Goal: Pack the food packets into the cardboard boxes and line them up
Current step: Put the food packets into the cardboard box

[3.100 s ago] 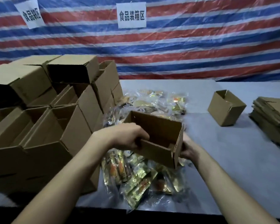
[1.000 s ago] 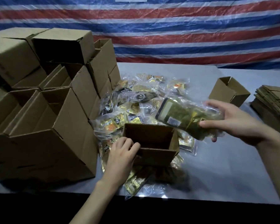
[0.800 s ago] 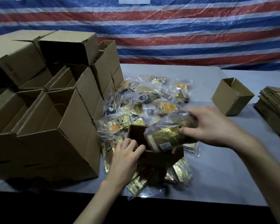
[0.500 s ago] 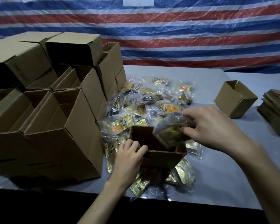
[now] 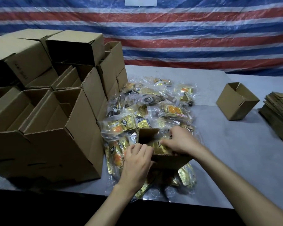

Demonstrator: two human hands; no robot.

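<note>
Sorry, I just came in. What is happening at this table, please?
A person is packing food packets into a small cardboard box that sits on the pile of packets. The left hand grips the box's near left edge, and the right hand holds a gold packet in the box's opening. Many open boxes stand stacked on the left. Another small open box and a stack of flat cardboard lie to the right on the grey table.

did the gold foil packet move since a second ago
Yes, the gold foil packet went down and left into the small brown cardboard box atop the packet pile.
</note>
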